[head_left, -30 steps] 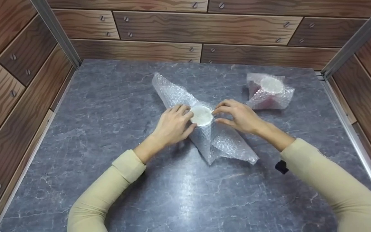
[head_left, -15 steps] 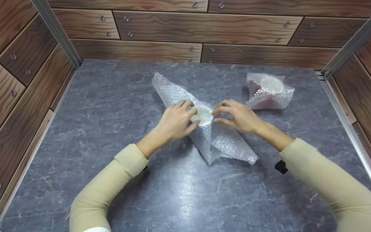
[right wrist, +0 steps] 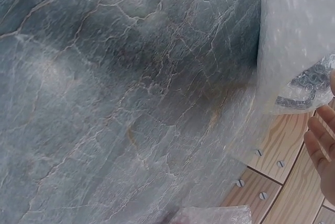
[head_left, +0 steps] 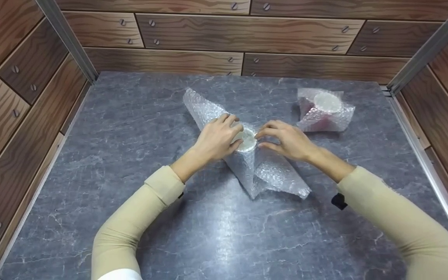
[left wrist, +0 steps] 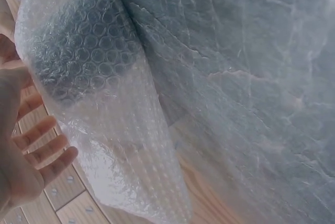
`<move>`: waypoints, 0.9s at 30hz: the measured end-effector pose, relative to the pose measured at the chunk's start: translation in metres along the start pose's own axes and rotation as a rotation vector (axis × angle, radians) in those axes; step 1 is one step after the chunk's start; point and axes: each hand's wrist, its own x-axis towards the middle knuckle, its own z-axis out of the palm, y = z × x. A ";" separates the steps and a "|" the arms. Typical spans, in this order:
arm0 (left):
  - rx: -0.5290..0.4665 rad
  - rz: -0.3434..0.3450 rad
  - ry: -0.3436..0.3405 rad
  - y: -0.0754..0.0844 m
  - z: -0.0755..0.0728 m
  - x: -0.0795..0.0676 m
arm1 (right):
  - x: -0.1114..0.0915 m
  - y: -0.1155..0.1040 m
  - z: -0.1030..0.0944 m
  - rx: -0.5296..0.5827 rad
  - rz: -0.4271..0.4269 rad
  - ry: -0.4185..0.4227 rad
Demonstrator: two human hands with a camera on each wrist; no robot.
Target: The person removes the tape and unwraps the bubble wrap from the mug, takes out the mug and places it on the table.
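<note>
A bubble-wrapped object (head_left: pixel 248 142) with a round whitish top and bright rim stands mid-table; its kind is hidden. Loose bubble wrap (head_left: pixel 276 175) fans out from it to the far left and near right. A dark shape (left wrist: pixel 86 46) shows through the wrap in the left wrist view. My left hand (head_left: pixel 217 137) lies over the left side of the round top, thumb at its near edge. At the right rim, my right hand (head_left: pixel 288 140) touches with thumb and fingertips. Both wrist views show the outer fingers extended; what lies under the fingertips is hidden.
A second bubble-wrapped bundle (head_left: pixel 327 118), reddish inside with a round white top, sits at the back right. Wood-patterned walls (head_left: pixel 247 33) and metal posts (head_left: pixel 68 37) border the grey marbled table (head_left: pixel 123 147). A small black item (head_left: pixel 339 201) shows by the right sleeve.
My left hand has slid right and slightly away from me, covering more of the round top. The right hand and both wrapped things have stayed in place.
</note>
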 end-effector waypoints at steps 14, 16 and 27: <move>0.076 0.032 -0.010 -0.002 0.005 0.014 | 0.000 0.001 0.001 0.007 -0.031 0.029; 0.077 0.032 -0.011 -0.002 0.005 0.016 | 0.000 0.001 0.001 0.006 -0.025 0.023; 0.095 0.034 -0.002 -0.005 0.007 0.022 | 0.001 0.001 0.000 -0.001 -0.016 0.004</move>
